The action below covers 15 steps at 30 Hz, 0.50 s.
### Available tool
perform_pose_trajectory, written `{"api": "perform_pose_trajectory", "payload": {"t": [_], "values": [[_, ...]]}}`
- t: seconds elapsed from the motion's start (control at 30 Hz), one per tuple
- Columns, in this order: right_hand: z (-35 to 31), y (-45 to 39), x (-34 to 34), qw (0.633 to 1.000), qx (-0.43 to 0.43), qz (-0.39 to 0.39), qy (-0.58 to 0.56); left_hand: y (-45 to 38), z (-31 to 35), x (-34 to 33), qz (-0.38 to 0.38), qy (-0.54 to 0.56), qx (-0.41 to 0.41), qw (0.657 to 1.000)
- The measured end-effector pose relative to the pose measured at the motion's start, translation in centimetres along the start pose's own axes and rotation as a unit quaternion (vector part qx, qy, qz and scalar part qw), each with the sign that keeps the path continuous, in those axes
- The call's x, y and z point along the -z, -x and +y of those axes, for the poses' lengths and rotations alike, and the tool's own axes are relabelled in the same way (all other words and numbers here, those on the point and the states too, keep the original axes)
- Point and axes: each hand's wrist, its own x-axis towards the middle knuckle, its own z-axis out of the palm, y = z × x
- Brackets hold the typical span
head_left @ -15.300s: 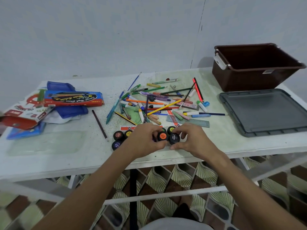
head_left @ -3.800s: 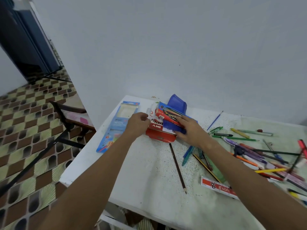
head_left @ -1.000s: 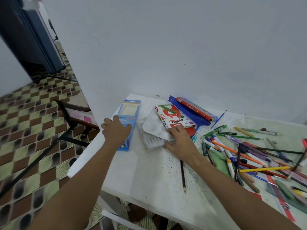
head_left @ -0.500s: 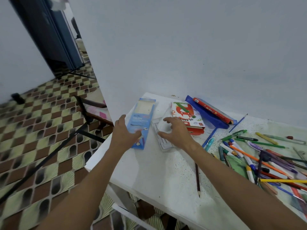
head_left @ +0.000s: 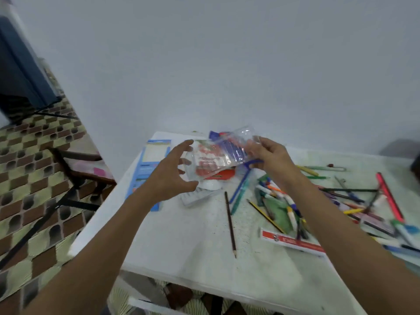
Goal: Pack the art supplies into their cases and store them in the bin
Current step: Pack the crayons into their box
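My right hand [head_left: 271,156] grips a clear plastic case [head_left: 219,155] by its right end and holds it tilted above the table. My left hand [head_left: 169,172] hovers with spread fingers at the case's left end, just off it. Under the case lie a red-and-white box [head_left: 223,173], a blue pouch [head_left: 245,165] and a white ribbed tray [head_left: 196,197]. A light blue flat pack [head_left: 147,169] lies by the table's left edge. Many pens, markers and pencils [head_left: 341,201] are scattered on the right.
The white table [head_left: 181,242] ends at a left edge with patterned floor and a folding chair [head_left: 77,164] beyond. A long brown pencil [head_left: 230,221] and a red-and-white carton strip [head_left: 293,242] lie near the front. A wall stands behind.
My right hand has lifted the clear case off the pile into the air. My left hand left the light blue pack and rose toward the case. The view swung right.
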Motion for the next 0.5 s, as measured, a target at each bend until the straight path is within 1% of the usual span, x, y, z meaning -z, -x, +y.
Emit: {"api": "perform_pose_trajectory", "payload": {"t": [0.07,0.1,0.17,0.23,0.3,0.33,0.4,0.5], "values": [[0.2,1.3,3.5,0.998,-0.019,0.048,-0.019,-0.7,1.6,-2.6,-0.045,0.031,-0.014,0.998],[0.4,2.2,5.3,0.997,-0.029,0.069,-0.034,-0.9,2.3,-4.0,-0.061,0.068,-0.010,0.996],[0.7,4.2,8.6,0.992,-0.043,0.092,-0.069,-1.1,3.5,-6.8,-0.065,0.137,0.024,0.988],[1.0,6.4,11.6,0.988,-0.055,0.106,-0.094,-1.3,4.7,-9.6,-0.051,0.178,0.070,0.980],[1.3,8.7,14.3,0.986,-0.060,0.121,-0.100,-1.4,6.0,-12.2,-0.056,0.264,0.114,0.956],[1.5,9.8,15.5,0.985,-0.067,0.129,-0.088,-1.3,7.0,-13.3,-0.062,0.304,0.133,0.941],[2.0,11.8,17.8,0.983,-0.089,0.156,-0.035,-1.1,8.8,-15.3,-0.082,0.348,0.162,0.920],[2.1,13.9,20.3,0.968,-0.100,0.225,0.051,-0.5,11.2,-17.7,-0.092,0.369,0.160,0.911]]}}
